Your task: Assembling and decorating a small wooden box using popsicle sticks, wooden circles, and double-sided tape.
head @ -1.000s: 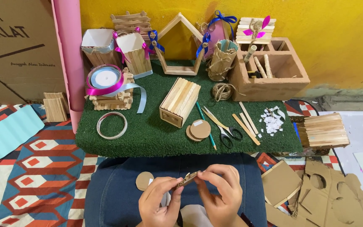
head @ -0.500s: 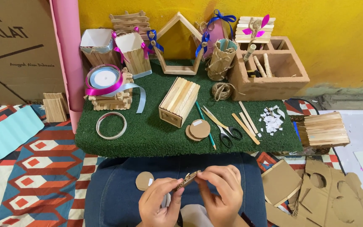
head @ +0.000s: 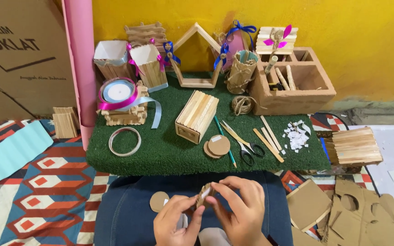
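My left hand (head: 175, 223) and my right hand (head: 239, 207) meet over my lap, both pinching a small round cardboard piece (head: 204, 195) with a white strip on its edge. The piece stands on edge between my fingertips. A loose cardboard disc (head: 159, 201) lies on my blue jeans, just left of my left hand. A small white scrap shows under my left fingers.
A green turf mat (head: 160, 152) holds a stick box (head: 197, 115), two stacked cardboard discs (head: 217, 146), scissors (head: 242, 143), a pencil, loose sticks, paper bits (head: 296, 135), a tape ring (head: 124, 141), ribbon spools and stick crafts. Cut cardboard (head: 343, 214) lies at right.
My fingers shifted slightly on the cardboard piece, turning it a little. Nothing else has moved.
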